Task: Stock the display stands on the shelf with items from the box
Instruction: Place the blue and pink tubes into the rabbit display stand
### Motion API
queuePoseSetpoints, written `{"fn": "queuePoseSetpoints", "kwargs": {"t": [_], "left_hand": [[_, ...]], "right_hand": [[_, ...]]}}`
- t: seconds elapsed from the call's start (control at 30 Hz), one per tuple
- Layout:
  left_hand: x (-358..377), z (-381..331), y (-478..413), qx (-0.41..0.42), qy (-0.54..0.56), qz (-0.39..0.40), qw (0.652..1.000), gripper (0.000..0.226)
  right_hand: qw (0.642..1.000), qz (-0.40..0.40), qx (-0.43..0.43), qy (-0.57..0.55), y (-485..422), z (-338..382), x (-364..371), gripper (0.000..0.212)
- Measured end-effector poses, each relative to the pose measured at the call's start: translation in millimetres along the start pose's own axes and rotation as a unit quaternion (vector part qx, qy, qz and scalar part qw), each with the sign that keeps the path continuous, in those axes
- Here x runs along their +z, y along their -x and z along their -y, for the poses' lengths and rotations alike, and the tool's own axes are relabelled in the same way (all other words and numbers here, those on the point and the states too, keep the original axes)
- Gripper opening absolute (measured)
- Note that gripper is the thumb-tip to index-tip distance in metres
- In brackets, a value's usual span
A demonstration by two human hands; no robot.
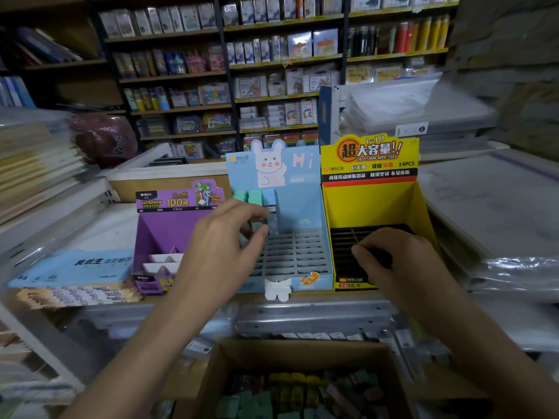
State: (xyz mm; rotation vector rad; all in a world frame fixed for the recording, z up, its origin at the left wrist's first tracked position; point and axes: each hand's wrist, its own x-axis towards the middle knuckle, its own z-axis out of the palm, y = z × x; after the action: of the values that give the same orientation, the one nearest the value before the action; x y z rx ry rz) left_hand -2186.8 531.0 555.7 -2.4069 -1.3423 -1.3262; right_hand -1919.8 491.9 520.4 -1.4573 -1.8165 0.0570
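Observation:
Three display stands sit on the shelf: a purple one [163, 234], a light blue rabbit one [298, 207] with a slotted grid, and a yellow one [378, 204] with a black grid. Three small cases [255, 195], green and blue, stand in the blue stand's back row. My left hand [223, 252] pinches a small pale case [272, 222] over the blue grid's left side. My right hand [399, 267] is curled on a dark item [379, 257] above the yellow stand's black grid. An open cardboard box [217, 367] of several coloured cases lies below.
A blue packet [78, 264] lies left of the purple stand. Stacks of plastic-wrapped paper [496, 207] fill the right side, and notebooks [33, 164] pile up at the left. Stocked shelves [272, 71] stand behind. A white tab [278, 290] hangs over the shelf's front edge.

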Motion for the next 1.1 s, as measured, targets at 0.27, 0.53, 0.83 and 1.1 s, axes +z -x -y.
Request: {"fn": "queuePoseSetpoints", "kwargs": {"t": [0.27,0.53,0.83,1.1], "left_hand": [[27.6,-20.2,96.7,-0.113,0.223,0.040,0.967,0.017],[108.6,9.6,215.9,-0.332,0.255,0.222,0.881,0.030],[168.0,2.4,274.6,-0.463,0.289,0.335,0.768,0.035],[183.0,-6.9,266.3,-0.552,0.340,0.317,0.693,0.026]], "right_hand": [[0.992,-0.054,-0.011,-0.115,66.7,25.9,1.4,0.017],[0.962,0.155,0.190,-0.121,147.5,-22.9,99.1,0.012],[0.939,0.229,0.256,0.004,185.0,-69.4,159.5,0.020],[0.908,0.265,0.325,-0.007,193.2,-74.1,173.4,0.055]]}}
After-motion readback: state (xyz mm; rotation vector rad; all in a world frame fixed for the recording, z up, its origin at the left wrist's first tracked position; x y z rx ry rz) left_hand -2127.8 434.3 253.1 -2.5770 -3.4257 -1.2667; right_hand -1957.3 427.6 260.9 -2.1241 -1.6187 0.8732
